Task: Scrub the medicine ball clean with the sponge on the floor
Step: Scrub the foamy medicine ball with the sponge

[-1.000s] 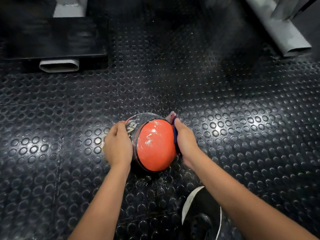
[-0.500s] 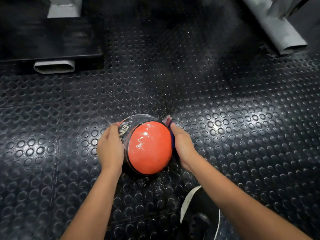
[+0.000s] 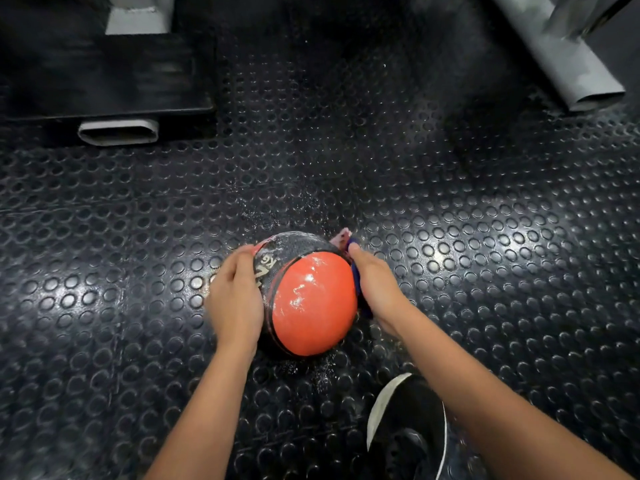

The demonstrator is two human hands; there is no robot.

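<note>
In the upper left of the frame a black platform (image 3: 104, 74) sits on the floor (image 3: 485, 237), with a pale grey oval tube end (image 3: 118, 132) showing at its front edge and a grey upright (image 3: 140, 13) rising behind it. The floor is dark rubber matting covered in raised round studs, and it glistens with scattered droplets just above and below the centre.

Left of centre, the left hand (image 3: 237, 299) lies flat against the left side of the medicine ball (image 3: 311, 299), its fingers stretched along the curve and pressing on it rather than curling round it. The medicine ball rests on the floor at the middle of the frame, slightly below centre. Its near face is orange and streaked with wet, foamy smears; its far part is black with pale lettering beside the left hand's fingertips.

On the ball's right side the right hand (image 3: 375, 289) holds the sponge (image 3: 355, 271) against the ball, fingers wrapped over it. Only a dark blue edge of the sponge shows between palm and ball, with a pinkish corner poking out above the fingertips.

In the lower right of the frame, beneath the right forearm, a dark shoe (image 3: 405, 431) with a white sole edge stands on the floor. In the upper right corner a grey tube (image 3: 561, 60) slants down to the floor.
</note>
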